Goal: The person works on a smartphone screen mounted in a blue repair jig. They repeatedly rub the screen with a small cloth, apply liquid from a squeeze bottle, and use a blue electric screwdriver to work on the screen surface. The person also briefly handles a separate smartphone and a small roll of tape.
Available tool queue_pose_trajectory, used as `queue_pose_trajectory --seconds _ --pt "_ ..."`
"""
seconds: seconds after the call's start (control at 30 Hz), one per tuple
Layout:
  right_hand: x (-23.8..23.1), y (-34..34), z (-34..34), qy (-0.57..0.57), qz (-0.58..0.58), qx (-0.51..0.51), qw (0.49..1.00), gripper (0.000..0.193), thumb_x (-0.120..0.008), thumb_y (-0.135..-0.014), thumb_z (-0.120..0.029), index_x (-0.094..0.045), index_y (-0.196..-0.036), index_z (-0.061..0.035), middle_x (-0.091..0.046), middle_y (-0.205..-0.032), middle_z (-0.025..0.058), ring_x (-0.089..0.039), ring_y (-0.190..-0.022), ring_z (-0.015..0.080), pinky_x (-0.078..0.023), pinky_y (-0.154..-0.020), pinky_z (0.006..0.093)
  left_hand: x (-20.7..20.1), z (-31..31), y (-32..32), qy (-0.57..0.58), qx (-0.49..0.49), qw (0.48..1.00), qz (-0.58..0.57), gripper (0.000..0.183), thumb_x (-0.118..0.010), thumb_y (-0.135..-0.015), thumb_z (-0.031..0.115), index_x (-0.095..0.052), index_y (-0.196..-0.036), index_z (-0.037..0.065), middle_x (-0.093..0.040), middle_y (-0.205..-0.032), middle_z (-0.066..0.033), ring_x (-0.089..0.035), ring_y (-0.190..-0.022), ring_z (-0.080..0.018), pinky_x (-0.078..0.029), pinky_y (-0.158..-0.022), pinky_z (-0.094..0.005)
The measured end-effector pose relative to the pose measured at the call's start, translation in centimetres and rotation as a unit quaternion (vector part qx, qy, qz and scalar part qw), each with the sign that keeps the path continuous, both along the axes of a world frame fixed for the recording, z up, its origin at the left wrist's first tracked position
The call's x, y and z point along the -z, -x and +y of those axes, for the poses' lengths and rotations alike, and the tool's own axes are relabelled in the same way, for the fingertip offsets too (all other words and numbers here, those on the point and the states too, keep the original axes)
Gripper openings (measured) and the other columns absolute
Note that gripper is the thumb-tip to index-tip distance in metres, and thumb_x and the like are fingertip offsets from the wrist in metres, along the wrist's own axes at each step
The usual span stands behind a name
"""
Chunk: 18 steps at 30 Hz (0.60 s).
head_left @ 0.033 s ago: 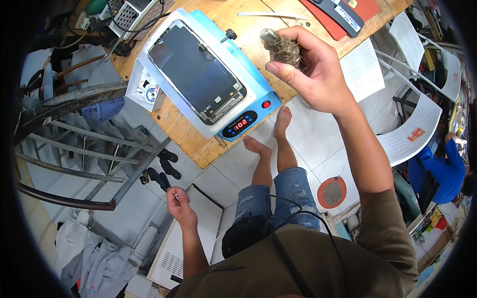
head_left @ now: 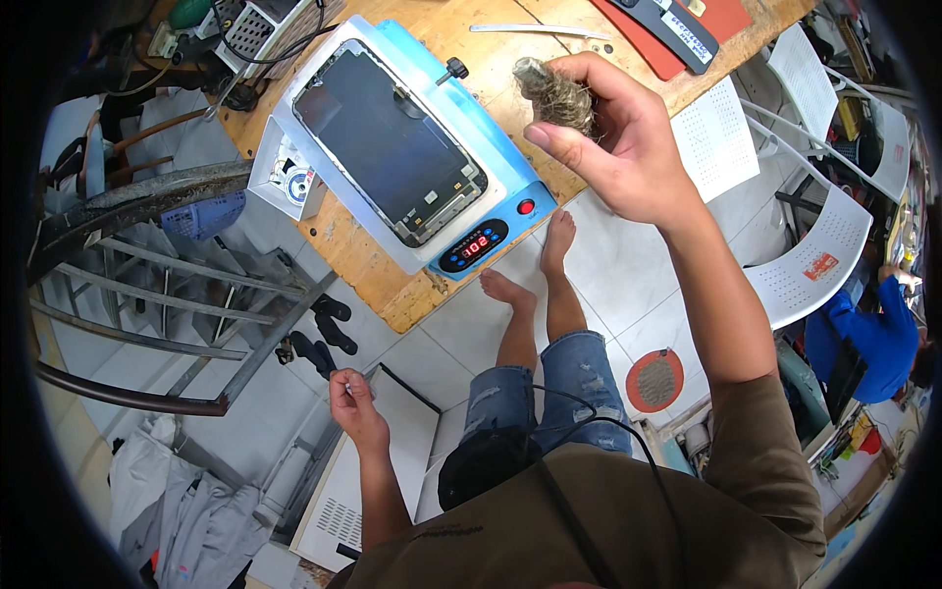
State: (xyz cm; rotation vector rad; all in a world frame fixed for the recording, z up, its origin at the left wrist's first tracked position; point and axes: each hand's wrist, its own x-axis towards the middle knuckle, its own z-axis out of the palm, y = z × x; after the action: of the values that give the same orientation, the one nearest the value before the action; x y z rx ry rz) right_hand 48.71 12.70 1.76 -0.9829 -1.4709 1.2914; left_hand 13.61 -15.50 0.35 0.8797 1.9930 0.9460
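Observation:
My right hand (head_left: 633,137) is raised over the bench's near right edge, its thumb and fingers wrapped round a bundle of tangled, greenish-brown fine strands (head_left: 561,96) with a pale, rounded tip. To its left is a blue and white heating plate (head_left: 510,191) with a lit red display, a red button and a black knob. A dark phone screen panel (head_left: 391,135) lies flat on the plate's top. My left hand (head_left: 359,407) is low at the left, below the bench, fingers pinched together. Something small and pale may be in them, but I cannot make it out.
The wooden bench (head_left: 378,299) carries a thin metal strip (head_left: 538,30), a red mat (head_left: 643,44) and a dark flat tool (head_left: 677,34). A white box (head_left: 285,187) sits beside the plate. White chairs (head_left: 819,255) stand right, a metal railing (head_left: 186,334) left. Another person (head_left: 868,334) wears blue.
The red digits on the plate's display read differently. Both hands and the bundle stay in the same place.

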Motion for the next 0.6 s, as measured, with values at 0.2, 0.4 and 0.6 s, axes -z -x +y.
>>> queue_pose_trajectory --seconds 0.2,0.4,0.6 --pt "0.1 0.4 0.7 -0.006 0.011 -0.004 1.000 0.035 -0.074 -0.089 -0.013 -0.061 -0.118 -0.0009 -0.067 -0.095 0.0038 -0.063 -0.086 0.0083 -0.051 -0.076 0.0250 1.0 0.3 0.0 0.005 -0.017 1.000 -0.024 0.018 -0.057 -0.104 0.019 -0.053 -0.092 0.007 -0.043 -0.085 0.0031 -0.039 -0.071 -0.0051 -0.032 -0.062 -0.0220" --pt "0.2 0.6 0.9 -0.007 0.014 -0.002 1.000 0.035 -0.074 -0.089 -0.013 -0.061 -0.118 -0.0006 -0.066 -0.094 0.0038 -0.062 -0.086 0.0082 -0.051 -0.076 0.0248 1.3 0.4 -0.2 0.011 -0.023 0.999 -0.032 0.018 -0.058 -0.104 0.019 -0.053 -0.092 0.007 -0.044 -0.085 0.0033 -0.039 -0.070 -0.0048 -0.032 -0.062 -0.0219" --pt "0.2 0.7 1.2 -0.010 -0.002 -0.006 1.000 0.034 -0.075 -0.089 -0.011 -0.061 -0.118 -0.0006 -0.065 -0.092 0.0032 -0.061 -0.085 0.0077 -0.051 -0.076 0.0248 1.5 0.4 -0.4 0.005 -0.017 0.999 -0.038 0.018 -0.058 -0.104 0.019 -0.053 -0.092 0.007 -0.043 -0.084 0.0037 -0.039 -0.070 -0.0049 -0.032 -0.062 -0.0218"
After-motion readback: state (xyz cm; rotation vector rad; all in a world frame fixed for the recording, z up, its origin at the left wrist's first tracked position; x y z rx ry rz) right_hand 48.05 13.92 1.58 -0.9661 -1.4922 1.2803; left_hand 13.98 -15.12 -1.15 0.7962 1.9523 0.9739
